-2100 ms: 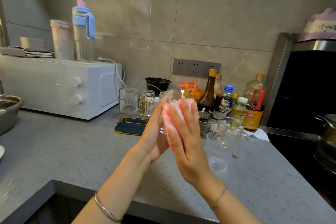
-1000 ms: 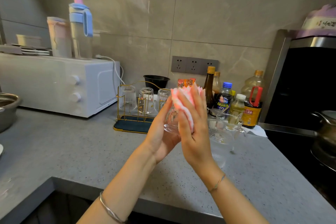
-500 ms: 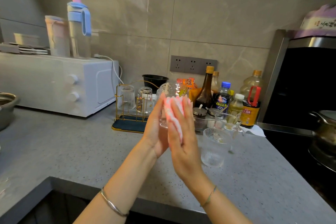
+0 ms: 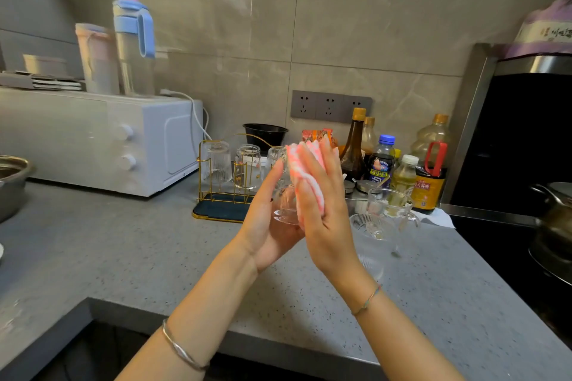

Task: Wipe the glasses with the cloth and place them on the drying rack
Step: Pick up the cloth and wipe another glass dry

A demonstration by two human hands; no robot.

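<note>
Glass (image 4: 284, 207): lifted clear of the tabletop (image 4: 139, 241) and sandwiched between your two palms in front of you. Which end is up I cannot tell.
Cloth (image 4: 301, 161): pink and white, lying over the glass's right side and top, trapped under your right palm.
Step in hand: wiping, as I read it. This glass is not yet on the rack.
Doing it well: roll the glass between your palms so the cloth passes over the whole wall, then work it over the rim and the base. Press lightly and evenly. A glass held only by flat palms can slip, so hook a thumb under it if it starts to slide. Check for smears before you move on.
Left hand (image 4: 266, 226): fingers nearly straight and pointing up, palm flat against the glass's left side to brace it, not wrapped round it.
Right hand (image 4: 328, 216): fingers straight and close together, pressing the cloth onto the glass. It touches nothing else.
Rack (image 4: 213, 209): at 10 o'clock from the glass, gold wire on a dark tray, with racked glasses (image 4: 216, 165) standing upturned on it. Your hands hide its right end, so I cannot tell whether a peg is free.
Waiting: a ribbed glass (image 4: 368, 241) and a mug (image 4: 391, 204) at 4 o'clock from your hands, just beside each other on the tabletop.
Beyond: bottles (image 4: 353, 148) at 2 o'clock, along the wall.
</note>
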